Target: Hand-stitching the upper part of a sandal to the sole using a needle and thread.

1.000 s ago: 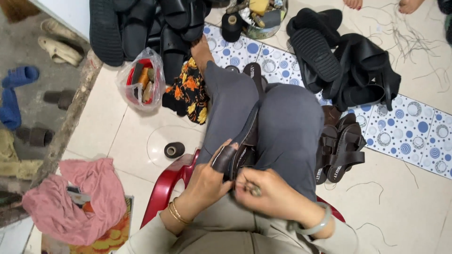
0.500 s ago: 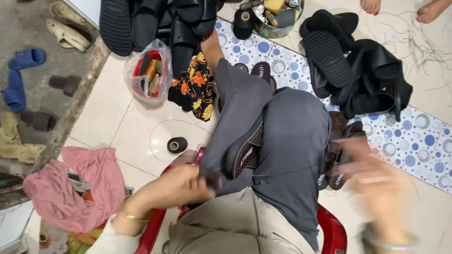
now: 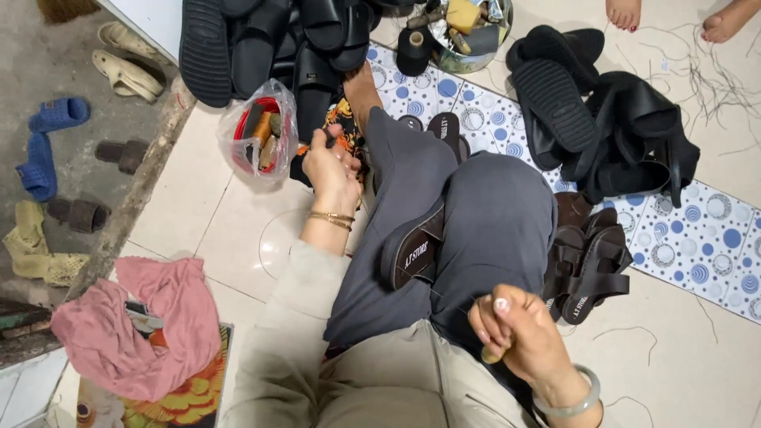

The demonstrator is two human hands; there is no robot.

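Observation:
A black sandal (image 3: 412,250) stands wedged sole-out between my knees in grey trousers. My left hand (image 3: 333,170), with gold bangles at the wrist, reaches forward past my knee. Its fingers curl onto a dark flowered cloth (image 3: 342,127) on the floor beside a clear plastic bag (image 3: 258,135). My right hand (image 3: 511,329) is low and to the right of my lap. It is closed around a small tool (image 3: 491,357), of which only a pale end shows, and a thin thread runs from it toward the sandal.
A brown pair of sandals (image 3: 590,265) lies at my right knee on a blue-dotted mat (image 3: 713,238). Black soles and sandals (image 3: 261,40) are piled ahead and at right (image 3: 602,127). There is also a tin of tools (image 3: 468,32), a pink cloth (image 3: 135,325) and another person's bare feet (image 3: 626,12).
Both hands were at the sandal on my lap. My left hand has since gone forward to the flowered cloth, and my right hand has pulled away to the right and down.

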